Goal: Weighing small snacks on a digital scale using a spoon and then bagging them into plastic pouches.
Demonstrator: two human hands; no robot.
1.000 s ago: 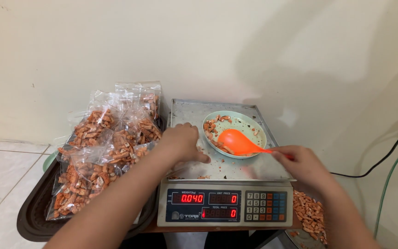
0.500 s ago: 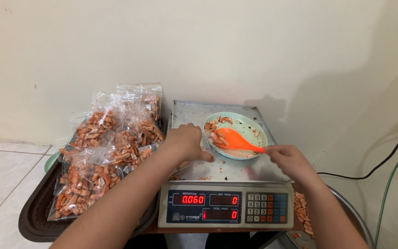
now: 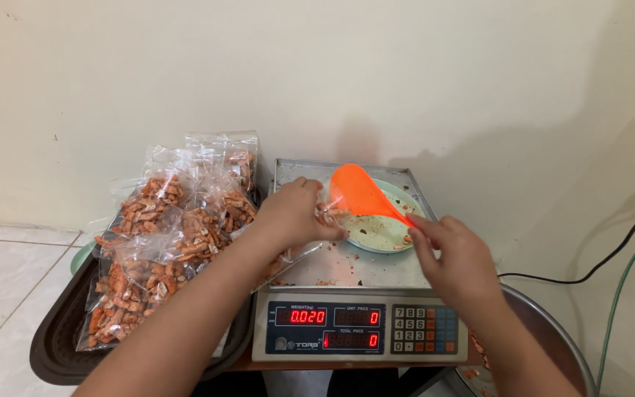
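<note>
My right hand holds an orange plastic scoop by its handle, raised and tipped over the scale. My left hand grips the mouth of a clear plastic bag next to the scoop's blade, where some orange snack pieces sit. Below the scoop, a pale green plate with a few crumbs rests on the metal pan of a digital scale with red lit digits.
A dark tray at the left holds several sealed clear bags of orange snacks. A metal basin sits at the lower right. Black and green cables run along the right wall. A cream wall stands behind.
The scoop has lifted off the plate and tilted toward my left hand. The plate has gone from holding snacks to nearly bare, and the scale reading dropped.
</note>
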